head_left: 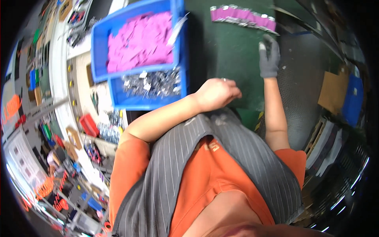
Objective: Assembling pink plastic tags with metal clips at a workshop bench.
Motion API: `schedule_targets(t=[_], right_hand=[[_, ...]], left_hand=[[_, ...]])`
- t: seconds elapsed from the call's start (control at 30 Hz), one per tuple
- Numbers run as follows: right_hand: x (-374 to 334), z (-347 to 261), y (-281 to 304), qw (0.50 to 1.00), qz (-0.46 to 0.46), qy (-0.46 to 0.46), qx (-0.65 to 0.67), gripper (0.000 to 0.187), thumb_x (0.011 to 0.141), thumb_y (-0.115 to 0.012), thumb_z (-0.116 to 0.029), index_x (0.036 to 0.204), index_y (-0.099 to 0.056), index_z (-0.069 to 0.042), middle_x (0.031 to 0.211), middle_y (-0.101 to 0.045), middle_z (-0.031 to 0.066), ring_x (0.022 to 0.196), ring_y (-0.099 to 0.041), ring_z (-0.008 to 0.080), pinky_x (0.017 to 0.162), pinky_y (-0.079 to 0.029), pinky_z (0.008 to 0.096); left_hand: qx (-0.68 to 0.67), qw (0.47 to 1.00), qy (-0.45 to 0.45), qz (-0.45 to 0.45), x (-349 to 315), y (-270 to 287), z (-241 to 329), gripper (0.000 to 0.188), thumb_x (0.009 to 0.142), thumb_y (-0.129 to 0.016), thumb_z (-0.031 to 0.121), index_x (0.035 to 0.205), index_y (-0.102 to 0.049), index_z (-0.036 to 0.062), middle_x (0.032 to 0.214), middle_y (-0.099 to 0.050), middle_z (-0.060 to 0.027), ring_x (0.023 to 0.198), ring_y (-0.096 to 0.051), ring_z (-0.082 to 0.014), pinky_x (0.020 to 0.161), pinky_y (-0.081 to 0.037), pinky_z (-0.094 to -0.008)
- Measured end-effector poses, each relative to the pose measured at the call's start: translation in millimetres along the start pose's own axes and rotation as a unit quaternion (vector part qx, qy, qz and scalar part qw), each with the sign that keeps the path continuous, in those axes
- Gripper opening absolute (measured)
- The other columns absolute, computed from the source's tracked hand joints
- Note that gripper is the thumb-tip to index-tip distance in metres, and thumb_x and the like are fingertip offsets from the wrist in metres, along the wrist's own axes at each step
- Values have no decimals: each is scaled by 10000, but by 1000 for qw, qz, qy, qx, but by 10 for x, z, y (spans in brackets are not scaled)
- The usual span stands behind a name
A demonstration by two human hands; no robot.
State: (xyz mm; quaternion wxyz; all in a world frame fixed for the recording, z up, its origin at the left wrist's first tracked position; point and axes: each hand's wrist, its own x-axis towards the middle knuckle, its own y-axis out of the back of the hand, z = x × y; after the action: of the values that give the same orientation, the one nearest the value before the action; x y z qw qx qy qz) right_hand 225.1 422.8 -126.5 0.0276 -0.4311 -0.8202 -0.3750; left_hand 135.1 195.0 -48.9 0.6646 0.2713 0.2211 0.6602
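Pink pieces [241, 16] form 1 row; arranging seems underway; right hand [270, 63] spread, left hand [216, 94] curled, grip unclear; next likely needs pinching.

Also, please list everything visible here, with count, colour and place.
Tabletop: one, green, upper centre
Large bin: one, blue, left of tabletop
Smaller bin: one, blue, beside large bin
Flat pieces: uncountable, pink, in large bin
Small parts: uncountable, silvery, in smaller bin
Strip row: one, pink and silvery, tabletop's far side
Cardboard sheet: one, brown, right
Coiled hoses: several, orange, far left
Clutter: uncountable, mixed, both sides
Apron: one, striped grey, worn
Shirt: one, orange, worn
Left hand: one, bare, tabletop's near side
Right hand: one, grey-gloved, near strip row
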Motion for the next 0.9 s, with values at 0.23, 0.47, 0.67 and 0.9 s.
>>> schedule_targets(t=[0.23, 0.47, 0.67, 0.9], right_hand=[[-624, -1725, -433, 861, -359, 306, 190, 210, 749, -628, -181, 921, -614, -62, 881, -625, 98, 797, -593, 278, 712, -463, 373], [-970, -2248, -1742, 829, -401, 175, -350, 421, 808, -507, -188, 1206, -483, -54, 1182, -519, 163, 1016, -526, 308, 800, -431, 442], [-734, -2230, -1932, 836, -467, 139, -253, 328, 816, -458, -70, 1137, -460, -4, 872, -642, 195, 807, -642, 322, 702, -507, 416], [-660, -2352, -1810, 844, -475, 107, -224, 239, 804, -482, -89, 1027, -543, -27, 929, -626, 183, 859, -614, 336, 736, -493, 430]], left_hand=[[-113, 973, 185, 77, -1386, 585, 279, 106, 777, -655, 151, 849, -678, 76, 770, -639, -88, 707, -626, -260, 628, -498, -333], [-44, 921, 276, 272, -1931, 978, 197, 93, 780, -676, 89, 858, -678, 39, 766, -651, -77, 627, -600, -163, 591, -478, -254], [158, 900, 228, 335, -1962, 1548, -143, 91, 774, -663, 128, 856, -687, 98, 801, -646, -58, 724, -592, -207, 635, -480, -304], [182, 932, 274, 153, -1357, 1999, -965, 247, 726, -685, 282, 907, -692, 113, 886, -669, -97, 811, -639, -256, 738, -502, -343]])
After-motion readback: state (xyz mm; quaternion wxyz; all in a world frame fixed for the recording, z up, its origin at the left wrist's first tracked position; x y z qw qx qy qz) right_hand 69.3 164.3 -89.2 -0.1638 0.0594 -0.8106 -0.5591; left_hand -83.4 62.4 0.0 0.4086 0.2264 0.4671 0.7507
